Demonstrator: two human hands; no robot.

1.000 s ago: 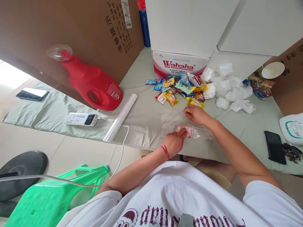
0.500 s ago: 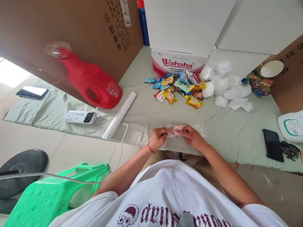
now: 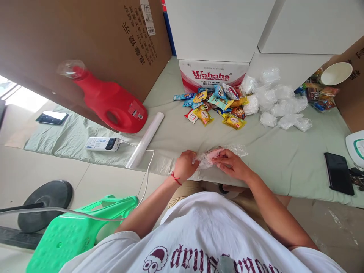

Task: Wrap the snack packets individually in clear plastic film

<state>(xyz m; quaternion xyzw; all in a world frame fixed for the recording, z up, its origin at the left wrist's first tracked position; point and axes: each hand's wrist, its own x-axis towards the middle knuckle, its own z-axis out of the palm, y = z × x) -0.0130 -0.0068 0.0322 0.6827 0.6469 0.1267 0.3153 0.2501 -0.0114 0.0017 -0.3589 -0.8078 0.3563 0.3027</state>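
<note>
A small pink packet [image 3: 214, 154] lies in clear plastic film [image 3: 238, 149] near the front edge of the cloth-covered surface. My left hand [image 3: 185, 165], with a red string bracelet at the wrist, pinches the film at the packet's left side. From the right, my right hand [image 3: 232, 166] grips the pink packet, its thumb and fingers partly over it. Loose film spreads out beyond my right fingers. Behind the hands sits a pile of colourful wrapped snacks [image 3: 212, 104], and to its right a heap of film-wrapped bundles [image 3: 277, 100].
A roll of clear film [image 3: 145, 140], a white power bank [image 3: 102, 144] with cable and a red jug [image 3: 113, 102] stand or lie leftward. A Wahaba-like printed carton [image 3: 213, 74] is behind. Rightward are a black phone [image 3: 339, 173] and paper cup [image 3: 336, 73]. A green stool [image 3: 71, 231] is below left.
My left hand has drawn slightly left and down from the packet, pulling film with it. The pink packet now sits tilted in my right fingers. The view has shifted a little.
</note>
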